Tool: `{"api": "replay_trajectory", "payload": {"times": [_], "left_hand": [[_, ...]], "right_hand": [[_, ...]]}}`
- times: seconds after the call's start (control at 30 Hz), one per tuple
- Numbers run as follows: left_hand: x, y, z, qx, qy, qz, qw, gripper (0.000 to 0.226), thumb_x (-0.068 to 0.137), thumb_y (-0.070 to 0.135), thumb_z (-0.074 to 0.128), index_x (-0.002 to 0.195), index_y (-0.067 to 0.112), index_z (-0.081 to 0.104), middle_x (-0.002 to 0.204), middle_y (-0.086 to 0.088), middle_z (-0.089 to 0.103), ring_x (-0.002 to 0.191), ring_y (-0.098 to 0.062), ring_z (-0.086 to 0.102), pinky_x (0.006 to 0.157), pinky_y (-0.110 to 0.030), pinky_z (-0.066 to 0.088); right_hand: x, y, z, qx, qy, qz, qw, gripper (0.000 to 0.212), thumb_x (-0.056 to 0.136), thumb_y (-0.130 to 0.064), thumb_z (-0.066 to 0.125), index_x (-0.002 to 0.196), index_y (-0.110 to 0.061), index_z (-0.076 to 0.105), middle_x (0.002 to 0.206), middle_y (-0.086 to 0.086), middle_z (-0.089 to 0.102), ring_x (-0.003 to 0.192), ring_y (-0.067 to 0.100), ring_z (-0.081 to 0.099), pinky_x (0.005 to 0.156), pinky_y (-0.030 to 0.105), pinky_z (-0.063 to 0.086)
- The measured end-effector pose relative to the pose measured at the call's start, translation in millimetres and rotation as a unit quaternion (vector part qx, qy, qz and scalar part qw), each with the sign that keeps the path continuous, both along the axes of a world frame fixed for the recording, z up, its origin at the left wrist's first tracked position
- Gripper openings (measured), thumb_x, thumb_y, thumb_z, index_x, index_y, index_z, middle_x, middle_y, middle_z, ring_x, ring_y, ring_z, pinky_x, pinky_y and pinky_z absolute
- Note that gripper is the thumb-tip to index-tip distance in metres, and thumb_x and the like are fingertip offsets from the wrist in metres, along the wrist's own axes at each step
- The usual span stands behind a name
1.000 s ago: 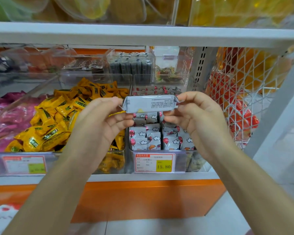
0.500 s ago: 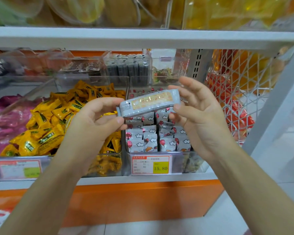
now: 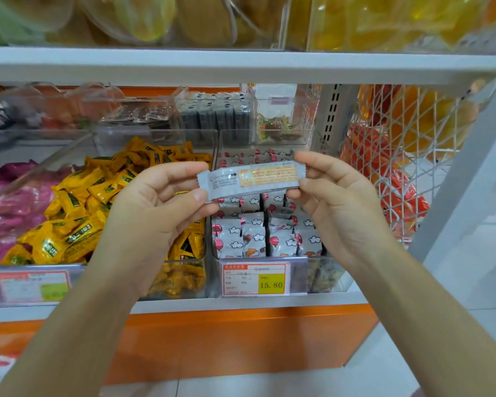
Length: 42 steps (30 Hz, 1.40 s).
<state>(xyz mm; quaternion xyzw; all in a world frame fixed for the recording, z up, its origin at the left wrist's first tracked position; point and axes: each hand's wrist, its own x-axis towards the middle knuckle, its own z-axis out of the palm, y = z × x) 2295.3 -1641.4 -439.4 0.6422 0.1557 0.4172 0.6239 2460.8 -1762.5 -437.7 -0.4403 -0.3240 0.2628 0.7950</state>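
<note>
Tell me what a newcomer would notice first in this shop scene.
First, the long silver packet held level at the centre, its left end pinched by the left hand and its right end by the right hand. Next, the heap of yellow sweets in the clear bin to the left. Below the packet, the price tag reading 15.80 sits on the front of the bin.

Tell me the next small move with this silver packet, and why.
Probably hold it level and read the orange label panel: left hand and right hand pinch the ends of the silver packet, its printed side faces the camera, above the bin of cloud-print packets.
</note>
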Motion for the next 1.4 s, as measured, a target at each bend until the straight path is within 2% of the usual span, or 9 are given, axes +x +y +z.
{"api": "replay_trajectory", "payload": {"times": [0.23,0.4,0.5,0.57,0.67,0.77,0.93,1.17,1.4], "left_hand": [[4.2,-3.6,-2.1,0.11,0.067,0.059,0.99,0.043,0.093,-0.002,0.045,0.102,0.034,0.066,0.103,0.02,0.065,0.085,-0.008,0.069,0.068,-0.021,0.056],[6.3,-9.2,-0.6,0.084,0.049,0.004,0.995,0.028,0.089,0.016,0.051,0.104,0.035,0.066,0.109,0.013,0.065,0.099,-0.008,0.064,0.071,-0.02,0.054],[5.4,-11.1,-2.0,0.138,0.087,0.022,0.986,0.036,0.085,0.011,0.062,0.108,0.038,0.061,0.11,0.009,0.065,0.098,-0.009,0.064,0.071,-0.017,0.053],[5.7,-12.2,-1.1,0.144,0.088,0.041,0.985,0.038,0.085,0.007,0.06,0.109,0.037,0.06,0.109,0.01,0.065,0.094,-0.009,0.065,0.07,-0.016,0.053],[6.4,-13.3,0.3,0.136,0.082,0.049,0.986,0.034,0.087,0.01,0.058,0.114,0.031,0.06,0.109,0.009,0.064,0.086,-0.006,0.067,0.066,-0.013,0.052],[7.9,-14.4,0.4,0.139,0.087,0.048,0.985,0.03,0.087,0.013,0.057,0.111,0.031,0.061,0.108,0.006,0.064,0.086,-0.004,0.066,0.064,-0.013,0.052],[8.9,-15.5,-0.2,0.152,0.1,0.056,0.982,0.025,0.084,0.016,0.061,0.101,0.034,0.063,0.105,0.006,0.064,0.089,-0.004,0.064,0.063,-0.017,0.054],[14.3,-23.5,-0.4,0.148,0.096,0.092,0.98,0.007,0.08,0.022,0.061,0.08,0.028,0.064,0.081,0.014,0.064,0.074,-0.001,0.061,0.051,-0.011,0.047],[18.0,-24.5,3.8,0.102,0.085,0.094,0.987,0.029,0.087,0.013,0.054,0.061,0.022,0.061,0.069,0.016,0.062,0.067,-0.004,0.063,0.051,-0.021,0.054]], "right_hand": [[-7.9,-1.2,1.3,-0.076,-0.199,-0.021,0.977,0.035,0.076,0.004,0.068,0.103,-0.019,0.063,0.106,0.001,0.066,0.098,0.021,0.063,0.084,0.041,0.055],[-13.1,-2.5,2.4,-0.103,-0.241,-0.049,0.964,0.028,0.082,-0.006,0.067,0.097,-0.03,0.068,0.103,-0.004,0.067,0.074,0.01,0.066,0.062,0.012,0.047],[-13.8,-3.5,3.5,-0.101,-0.249,-0.061,0.961,0.025,0.084,-0.011,0.066,0.098,-0.032,0.067,0.101,-0.009,0.066,0.071,0.003,0.064,0.059,0.011,0.047],[-13.4,-4.1,4.2,-0.106,-0.263,-0.044,0.958,0.027,0.084,-0.014,0.066,0.103,-0.033,0.066,0.106,-0.012,0.066,0.083,0.001,0.062,0.066,0.015,0.05],[-12.3,-3.3,3.1,-0.123,-0.268,-0.036,0.955,0.031,0.082,-0.014,0.069,0.106,-0.033,0.065,0.112,-0.01,0.065,0.103,0.008,0.061,0.089,0.037,0.052],[-12.9,-2.6,2.5,-0.123,-0.275,-0.056,0.952,0.024,0.083,-0.013,0.068,0.098,-0.031,0.067,0.104,-0.008,0.066,0.094,0.012,0.062,0.087,0.041,0.052],[-17.6,-0.8,0.5,-0.109,-0.267,-0.082,0.954,0.015,0.085,-0.015,0.064,0.08,-0.029,0.067,0.077,-0.014,0.061,0.063,0.002,0.054,0.055,0.017,0.046],[-21.5,2.8,-2.1,-0.121,-0.284,-0.128,0.942,0.014,0.086,-0.02,0.062,0.073,-0.024,0.066,0.066,-0.017,0.059,0.063,0.004,0.053,0.063,0.027,0.047],[-19.5,1.3,-2.9,-0.109,-0.294,-0.11,0.943,0.012,0.087,-0.019,0.062,0.077,-0.023,0.068,0.067,-0.017,0.06,0.063,0.0,0.053,0.058,0.022,0.049]]}}
